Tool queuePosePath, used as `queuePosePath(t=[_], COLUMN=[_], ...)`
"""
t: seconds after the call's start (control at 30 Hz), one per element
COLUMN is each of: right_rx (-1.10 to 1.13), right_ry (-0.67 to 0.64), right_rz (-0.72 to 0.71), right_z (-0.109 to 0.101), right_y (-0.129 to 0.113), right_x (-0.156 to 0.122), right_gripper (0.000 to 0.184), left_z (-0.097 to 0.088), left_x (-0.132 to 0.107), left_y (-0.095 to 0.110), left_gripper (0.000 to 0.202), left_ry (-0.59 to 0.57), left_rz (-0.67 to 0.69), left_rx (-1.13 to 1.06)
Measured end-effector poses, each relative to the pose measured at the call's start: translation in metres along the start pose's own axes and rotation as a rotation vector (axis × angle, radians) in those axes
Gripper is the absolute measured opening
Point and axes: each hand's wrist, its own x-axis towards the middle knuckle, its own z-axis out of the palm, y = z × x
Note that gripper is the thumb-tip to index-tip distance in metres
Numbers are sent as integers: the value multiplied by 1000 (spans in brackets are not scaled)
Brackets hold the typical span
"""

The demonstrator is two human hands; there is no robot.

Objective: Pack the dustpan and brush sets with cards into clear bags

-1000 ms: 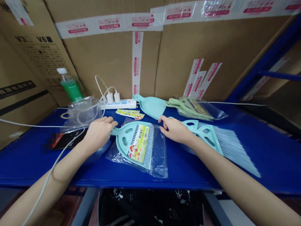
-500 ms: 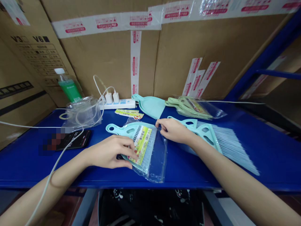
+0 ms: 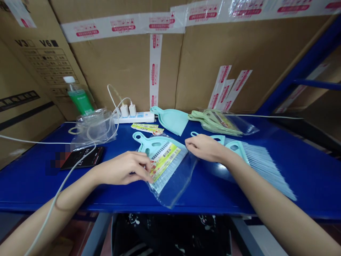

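A light-blue dustpan (image 3: 145, 142) and a small brush (image 3: 170, 172) with a yellow-green label card (image 3: 165, 163) lie together in a clear plastic bag (image 3: 179, 190) at the table's middle. At the bag's lower left side, my left hand (image 3: 130, 167) pinches its edge, fingertips by the card. My right hand (image 3: 204, 146) is closed at the bag's upper right edge; its fingertips are hidden. Partly behind my right forearm are loose light-blue brushes (image 3: 262, 165), bristles to the right.
Behind are another blue dustpan (image 3: 173, 120), a bagged green set (image 3: 221, 122), loose label cards (image 3: 147, 128) and a power strip (image 3: 144, 117). On the left are a phone (image 3: 84, 158), crumpled plastic (image 3: 98, 129), a green bottle (image 3: 80, 99) and a white cable crossing my left forearm.
The bagged set has turned clockwise, its handle swinging up and right. My right hand has shifted slightly right and closed more; my left hand stays at the bag's left side.
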Motion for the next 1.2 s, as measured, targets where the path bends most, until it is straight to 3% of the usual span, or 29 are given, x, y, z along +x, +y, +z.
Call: queuePosePath(t=[0.23, 0.63, 1.0, 1.2], right_rx=[206, 439, 428, 441], right_ry=[63, -144, -204, -229], right_rz=[-43, -104, -131, -93], right_z=[10, 5, 6, 6], right_y=[6, 17, 11, 7], right_x=[6, 1, -1, -3], right_gripper=[21, 80, 98, 103], left_z=[0, 0, 1, 2], left_x=[-2, -5, -4, -3], left_y=[-4, -15, -21, -20], left_gripper=[28, 31, 31, 27], left_ry=[24, 124, 134, 152], left_rz=[2, -40, -102, -119], left_rx=[54, 386, 685, 685])
